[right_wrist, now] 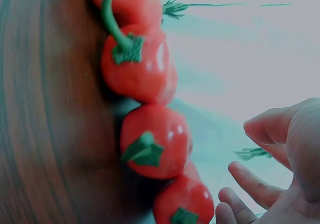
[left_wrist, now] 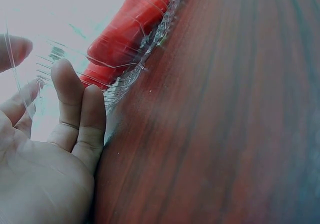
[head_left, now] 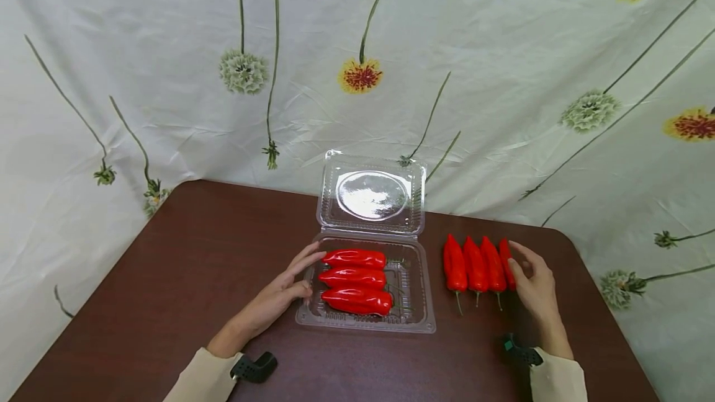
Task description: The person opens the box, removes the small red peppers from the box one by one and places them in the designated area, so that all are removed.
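A clear plastic clamshell container (head_left: 419,321) stands on the table with its lid (head_left: 329,203) raised at the back. Three red peppers (head_left: 353,278) lie crosswise inside, stems pointing right. My left hand (head_left: 276,296) rests at the container's left wall, fingers extended along it. In the left wrist view, the fingertips sit right at the ribbed plastic, near a red pepper (left_wrist: 120,38). To the right, several red peppers (head_left: 475,265) lie side by side with stems toward me. My right hand (head_left: 533,281) is spread beside the rightmost pepper (head_left: 506,262). The right wrist view shows its fingers apart, grasping nothing.
The dark brown wooden table (head_left: 234,222) reaches back to a white cloth (head_left: 491,17) printed with flowers. A black wrist strap (head_left: 254,368) is on the left arm and another strap (head_left: 522,352) on the right.
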Tool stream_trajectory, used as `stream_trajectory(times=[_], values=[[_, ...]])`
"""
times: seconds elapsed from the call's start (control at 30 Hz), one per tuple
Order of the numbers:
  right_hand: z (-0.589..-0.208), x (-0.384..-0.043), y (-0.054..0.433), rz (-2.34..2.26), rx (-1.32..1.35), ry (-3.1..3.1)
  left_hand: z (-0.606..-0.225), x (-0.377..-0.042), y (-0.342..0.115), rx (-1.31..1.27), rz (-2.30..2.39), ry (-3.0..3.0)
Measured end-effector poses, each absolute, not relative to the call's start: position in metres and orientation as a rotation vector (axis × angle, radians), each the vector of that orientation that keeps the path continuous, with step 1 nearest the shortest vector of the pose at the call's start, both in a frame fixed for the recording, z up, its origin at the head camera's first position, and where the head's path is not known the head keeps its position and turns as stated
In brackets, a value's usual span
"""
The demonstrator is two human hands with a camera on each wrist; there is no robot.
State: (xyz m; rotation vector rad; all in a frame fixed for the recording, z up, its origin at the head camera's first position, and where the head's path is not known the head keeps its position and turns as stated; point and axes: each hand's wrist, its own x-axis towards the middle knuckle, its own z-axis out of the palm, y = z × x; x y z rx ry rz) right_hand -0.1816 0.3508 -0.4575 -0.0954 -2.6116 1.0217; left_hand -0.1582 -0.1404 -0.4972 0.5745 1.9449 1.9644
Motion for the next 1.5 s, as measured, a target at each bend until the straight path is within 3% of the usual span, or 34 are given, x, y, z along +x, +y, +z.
stream_trajectory(times=[0.53,1.5], values=[[-0.430,-0.175,0.322,1.061,0.125,-2.593,-0.496,-0.158,-0.141,0.548,1.948,1.964],[-0.423,-0.164,0.254,1.153,0.583,-2.621,-0.498,-0.158,-0.140,0.559,1.961,1.950]])
